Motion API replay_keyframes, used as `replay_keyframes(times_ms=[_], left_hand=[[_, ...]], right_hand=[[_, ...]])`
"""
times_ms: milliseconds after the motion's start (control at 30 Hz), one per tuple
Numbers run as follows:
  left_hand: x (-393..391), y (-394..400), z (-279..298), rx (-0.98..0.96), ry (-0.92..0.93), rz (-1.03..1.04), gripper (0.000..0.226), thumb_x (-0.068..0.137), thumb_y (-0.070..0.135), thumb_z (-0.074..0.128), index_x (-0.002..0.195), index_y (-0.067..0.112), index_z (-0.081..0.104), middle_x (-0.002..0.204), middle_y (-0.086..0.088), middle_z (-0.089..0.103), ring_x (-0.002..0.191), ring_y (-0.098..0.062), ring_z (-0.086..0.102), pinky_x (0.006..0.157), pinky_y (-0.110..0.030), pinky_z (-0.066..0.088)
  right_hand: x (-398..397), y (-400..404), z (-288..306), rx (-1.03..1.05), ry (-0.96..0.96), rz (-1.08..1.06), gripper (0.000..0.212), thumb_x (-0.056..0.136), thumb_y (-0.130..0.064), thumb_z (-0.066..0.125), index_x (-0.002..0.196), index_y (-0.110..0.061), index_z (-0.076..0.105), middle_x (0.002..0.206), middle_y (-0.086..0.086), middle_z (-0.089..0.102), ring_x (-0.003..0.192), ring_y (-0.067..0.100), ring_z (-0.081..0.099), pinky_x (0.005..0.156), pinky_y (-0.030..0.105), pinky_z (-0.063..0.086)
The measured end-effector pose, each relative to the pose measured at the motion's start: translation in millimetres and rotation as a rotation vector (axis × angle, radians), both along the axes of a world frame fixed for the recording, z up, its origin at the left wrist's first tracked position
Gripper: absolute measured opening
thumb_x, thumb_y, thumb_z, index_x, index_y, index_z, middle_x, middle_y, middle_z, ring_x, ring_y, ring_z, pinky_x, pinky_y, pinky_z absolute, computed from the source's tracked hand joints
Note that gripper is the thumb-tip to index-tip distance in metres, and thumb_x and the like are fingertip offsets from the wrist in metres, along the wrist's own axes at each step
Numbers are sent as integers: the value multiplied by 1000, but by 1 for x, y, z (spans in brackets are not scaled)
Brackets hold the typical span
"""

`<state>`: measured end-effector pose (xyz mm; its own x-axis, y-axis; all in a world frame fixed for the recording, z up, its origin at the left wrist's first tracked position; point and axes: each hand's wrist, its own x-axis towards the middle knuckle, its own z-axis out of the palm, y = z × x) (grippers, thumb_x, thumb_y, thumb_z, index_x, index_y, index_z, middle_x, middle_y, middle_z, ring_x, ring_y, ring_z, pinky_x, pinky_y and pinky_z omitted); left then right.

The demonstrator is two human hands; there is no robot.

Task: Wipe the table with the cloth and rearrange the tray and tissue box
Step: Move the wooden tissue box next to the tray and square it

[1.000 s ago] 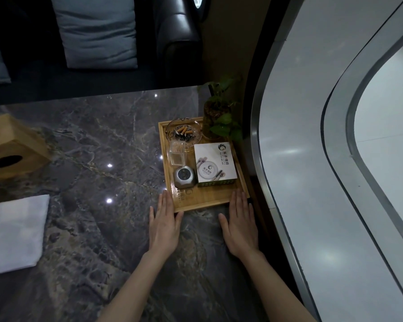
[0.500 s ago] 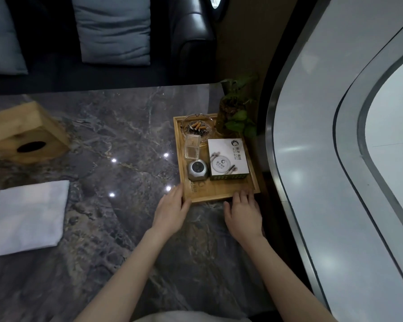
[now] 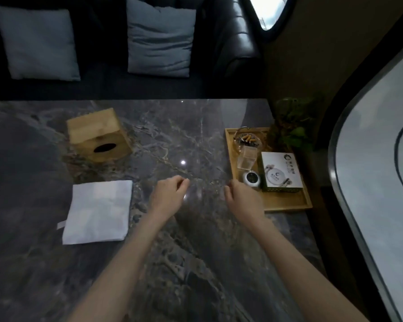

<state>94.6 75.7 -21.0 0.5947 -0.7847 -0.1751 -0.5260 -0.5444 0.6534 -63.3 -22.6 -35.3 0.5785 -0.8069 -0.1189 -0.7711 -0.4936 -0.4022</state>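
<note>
Tray sits at the surface's right edge, tissue box far left, cloth folded — left hand and right hand loosely curled, empty — box placement seemingly remains.

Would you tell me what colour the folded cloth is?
White; the folded cloth shows best in the head view.

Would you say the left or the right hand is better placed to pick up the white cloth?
Left. The left hand is empty and nearer the cloth; the right hand sits by the tray.
</note>
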Motion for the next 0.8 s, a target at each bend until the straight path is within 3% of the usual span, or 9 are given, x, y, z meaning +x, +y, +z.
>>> replay_keyframes(times_ms=[133,233,333,433,567,667,733,800], left_hand=[[61,27,24,-22,-13,70,31,93,32,44,87,10,65,83,-10,69,80,-26,61,71,-41,48],[107,46,34,-81,-35,137,29,94,28,43,90,9,65,86,-11,68,80,-25,59,67,-34,41],[149,60,36,-151,-67,247,28,94,24,44,109,7,62,104,-12,66,93,-26,57,75,-28,37],[185,66,30,-185,-54,374,37,93,25,45,122,2,52,123,-17,53,111,-31,51,87,-32,37],[219,65,14,-173,40,471,38,93,29,44,117,0,49,121,-21,51,108,-34,49,85,-37,37],[230,60,1,-164,172,528,45,93,34,41,127,4,43,128,-18,52,116,-33,48,93,-39,38],[233,55,-6,-169,293,575,48,94,37,38,131,7,42,132,-15,52,120,-32,47,100,-40,36],[234,52,-10,-173,397,617,47,95,39,37,129,8,45,128,-13,54,119,-31,48,94,-37,36]], right_hand=[[61,4,18,68,-123,59,27,95,-30,41,111,-12,52,104,13,68,95,33,63,75,39,49],[109,7,29,53,-183,78,28,95,-28,41,114,-10,52,108,15,67,99,35,61,76,39,45],[157,9,39,50,-251,83,32,96,-26,41,119,-8,51,109,17,67,102,36,60,80,41,47],[204,9,46,62,-287,76,37,97,-27,40,127,-7,45,113,17,66,105,36,59,84,44,48],[260,7,44,191,-330,81,44,97,-31,37,136,-12,39,132,10,57,120,28,52,97,39,42],[293,6,38,350,-346,77,48,98,-33,36,140,-12,34,144,8,44,131,23,42,107,37,33],[309,6,33,451,-329,72,49,98,-35,35,141,-11,34,147,8,40,134,22,37,109,34,28],[320,7,27,501,-287,88,48,98,-36,34,138,-10,38,145,9,43,133,23,38,106,31,29]])
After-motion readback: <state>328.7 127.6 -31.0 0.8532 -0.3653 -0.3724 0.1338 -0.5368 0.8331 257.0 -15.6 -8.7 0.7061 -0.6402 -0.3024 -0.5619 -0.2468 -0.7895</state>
